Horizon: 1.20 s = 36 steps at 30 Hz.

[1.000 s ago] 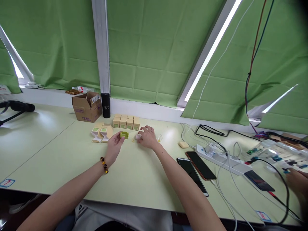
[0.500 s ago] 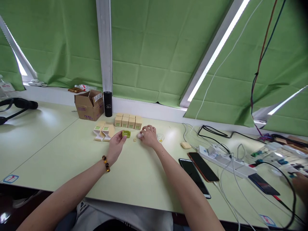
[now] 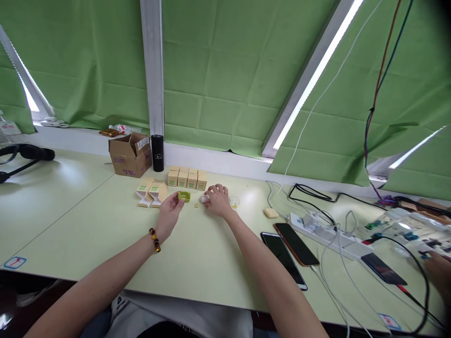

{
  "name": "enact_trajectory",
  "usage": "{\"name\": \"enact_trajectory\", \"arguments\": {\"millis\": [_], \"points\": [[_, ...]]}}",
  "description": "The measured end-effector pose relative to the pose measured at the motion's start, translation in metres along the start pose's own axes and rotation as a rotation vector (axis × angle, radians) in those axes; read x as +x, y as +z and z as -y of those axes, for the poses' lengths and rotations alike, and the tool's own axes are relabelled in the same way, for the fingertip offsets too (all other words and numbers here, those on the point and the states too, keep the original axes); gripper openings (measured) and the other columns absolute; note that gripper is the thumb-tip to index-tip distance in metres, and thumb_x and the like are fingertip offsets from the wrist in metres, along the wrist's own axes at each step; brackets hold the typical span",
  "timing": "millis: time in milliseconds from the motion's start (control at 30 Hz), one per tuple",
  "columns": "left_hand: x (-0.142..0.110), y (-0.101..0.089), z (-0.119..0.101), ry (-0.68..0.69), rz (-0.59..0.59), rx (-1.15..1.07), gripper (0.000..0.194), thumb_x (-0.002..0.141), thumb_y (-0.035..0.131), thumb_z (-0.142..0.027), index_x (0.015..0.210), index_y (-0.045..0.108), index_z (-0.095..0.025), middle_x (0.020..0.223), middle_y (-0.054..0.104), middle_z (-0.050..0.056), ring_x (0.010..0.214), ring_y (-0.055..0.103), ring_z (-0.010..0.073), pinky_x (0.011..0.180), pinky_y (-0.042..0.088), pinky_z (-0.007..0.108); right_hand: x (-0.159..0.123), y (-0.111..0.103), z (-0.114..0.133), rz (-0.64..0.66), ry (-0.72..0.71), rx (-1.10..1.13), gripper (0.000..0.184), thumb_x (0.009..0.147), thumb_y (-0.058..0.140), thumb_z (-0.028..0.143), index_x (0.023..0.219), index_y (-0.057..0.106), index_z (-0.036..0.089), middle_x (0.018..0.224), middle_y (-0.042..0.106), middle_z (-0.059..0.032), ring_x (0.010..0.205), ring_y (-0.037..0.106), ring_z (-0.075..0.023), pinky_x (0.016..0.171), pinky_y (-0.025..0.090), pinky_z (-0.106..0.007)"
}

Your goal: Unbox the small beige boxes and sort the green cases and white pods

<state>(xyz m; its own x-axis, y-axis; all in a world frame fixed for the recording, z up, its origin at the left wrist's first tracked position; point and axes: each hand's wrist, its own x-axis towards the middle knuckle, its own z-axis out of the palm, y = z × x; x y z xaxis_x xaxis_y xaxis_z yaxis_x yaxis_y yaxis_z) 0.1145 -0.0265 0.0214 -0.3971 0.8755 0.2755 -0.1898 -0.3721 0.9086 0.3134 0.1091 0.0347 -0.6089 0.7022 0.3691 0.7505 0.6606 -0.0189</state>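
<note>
The small green container [image 3: 183,196] sits above the table [image 3: 197,249], pinched at its near side between thumb and fingers of the left hand [image 3: 168,211], which are parted only by the piece itself. It looks light, stiff and perhaps slick, so a gentle hold on the outer walls should suit it. The right hand [image 3: 217,202] has curled, slightly spread fingers touching a small pale object [image 3: 204,199]; whether they grip it, I cannot tell. That object seems light; its sides offer the best hold. A tiny yellow piece [image 3: 196,205] lies between the hands.
</note>
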Motion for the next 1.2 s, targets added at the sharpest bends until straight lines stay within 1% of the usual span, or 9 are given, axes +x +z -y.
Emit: {"name": "enact_trajectory", "arguments": {"millis": [200, 300, 400, 600, 800, 933, 1033, 1100, 1200], "points": [[0.000, -0.001, 0.001, 0.005, 0.010, -0.019, 0.055, 0.082, 0.083, -0.042, 0.128, 0.066, -0.018, 0.134, 0.070, 0.014, 0.124, 0.066, 0.0270, 0.115, 0.048, 0.048, -0.015, -0.011, 0.024, -0.208, -0.037, 0.117, 0.052, 0.080, 0.069, 0.019, 0.132, 0.064, 0.021, 0.137, 0.059, -0.0119, 0.134, 0.038, -0.0359, 0.113, 0.029, -0.053], [-0.003, 0.000, -0.001, 0.039, 0.075, -0.026, 0.059, 0.081, 0.084, -0.040, 0.132, 0.064, -0.018, 0.137, 0.068, 0.015, 0.128, 0.064, 0.0280, 0.116, 0.047, 0.048, -0.031, -0.019, 0.046, -0.386, 0.000, 0.312, 0.046, 0.085, 0.065, 0.021, 0.131, 0.061, 0.022, 0.134, 0.061, -0.0114, 0.131, 0.043, -0.0342, 0.109, 0.037, -0.052], [-0.007, 0.002, -0.007, 0.068, 0.173, -0.041, 0.059, 0.081, 0.084, -0.037, 0.134, 0.064, -0.018, 0.138, 0.067, 0.014, 0.130, 0.062, 0.0284, 0.115, 0.047, 0.047, -0.048, -0.026, 0.064, -0.452, -0.031, 0.503, 0.050, 0.087, 0.065, 0.023, 0.136, 0.056, 0.025, 0.135, 0.060, -0.0113, 0.128, 0.047, -0.0334, 0.107, 0.043, -0.054], [-0.018, 0.009, -0.017, 0.079, 0.316, -0.027, 0.060, 0.080, 0.086, -0.034, 0.133, 0.064, -0.017, 0.126, 0.071, 0.014, 0.119, 0.067, 0.0270, 0.107, 0.053, 0.044, -0.075, -0.035, 0.074, -0.353, -0.248, 0.624, 0.074, 0.090, 0.059, 0.018, 0.159, 0.033, 0.028, 0.155, 0.047, -0.0123, 0.142, 0.043, -0.0326, 0.116, 0.041, -0.058], [-0.023, 0.011, -0.018, 0.027, 0.337, 0.088, 0.055, 0.085, 0.081, -0.043, 0.129, 0.059, -0.018, 0.098, 0.074, 0.008, 0.095, 0.072, 0.0212, 0.088, 0.056, 0.034, -0.082, -0.034, 0.072, -0.257, -0.204, 0.745, 0.064, 0.093, 0.056, 0.019, 0.154, 0.045, 0.032, 0.155, 0.049, -0.0106, 0.143, 0.047, -0.0304, 0.115, 0.044, -0.053], [-0.023, 0.012, -0.017, -0.025, 0.310, 0.177, 0.053, 0.088, 0.075, -0.055, 0.120, 0.056, -0.018, 0.076, 0.071, 0.002, 0.071, 0.067, 0.0161, 0.069, 0.052, 0.027, -0.078, -0.028, 0.074, -0.161, -0.115, 1.112, 0.048, 0.095, 0.063, 0.031, 0.143, 0.057, 0.031, 0.138, 0.065, -0.0103, 0.121, 0.062, -0.0283, 0.096, 0.055, -0.045], [-0.025, 0.013, -0.020, -0.010, 0.322, 0.193, 0.049, 0.097, 0.057, -0.061, 0.118, 0.054, -0.018, 0.069, 0.068, 0.001, 0.062, 0.064, 0.0158, 0.064, 0.050, 0.029, -0.073, -0.024, 0.072, -0.047, -0.026, 1.496, 0.051, 0.089, 0.073, 0.047, 0.135, 0.062, 0.028, 0.122, 0.070, -0.0095, 0.098, 0.068, -0.0238, 0.080, 0.057, -0.038], [-0.026, 0.012, -0.021, 0.042, 0.318, 0.210, 0.044, 0.102, 0.048, -0.058, 0.118, 0.054, -0.018, 0.070, 0.067, 0.002, 0.064, 0.064, 0.0167, 0.066, 0.052, 0.031, -0.071, -0.024, 0.071, 0.010, 0.009, 1.700, 0.052, 0.085, 0.077, 0.054, 0.126, 0.066, 0.024, 0.111, 0.072, -0.0097, 0.088, 0.068, -0.0222, 0.074, 0.055, -0.036], [-0.025, 0.009, -0.020, 0.219, 0.235, 0.343, 0.031, 0.101, 0.056, -0.046, 0.117, 0.058, -0.019, 0.084, 0.067, 0.004, 0.080, 0.064, 0.0182, 0.077, 0.052, 0.033, -0.070, -0.026, 0.069, 0.086, 0.043, 1.868, 0.047, 0.087, 0.074, 0.060, 0.111, 0.071, 0.020, 0.103, 0.074, -0.0117, 0.085, 0.069, -0.0225, 0.072, 0.054, -0.035]]}}
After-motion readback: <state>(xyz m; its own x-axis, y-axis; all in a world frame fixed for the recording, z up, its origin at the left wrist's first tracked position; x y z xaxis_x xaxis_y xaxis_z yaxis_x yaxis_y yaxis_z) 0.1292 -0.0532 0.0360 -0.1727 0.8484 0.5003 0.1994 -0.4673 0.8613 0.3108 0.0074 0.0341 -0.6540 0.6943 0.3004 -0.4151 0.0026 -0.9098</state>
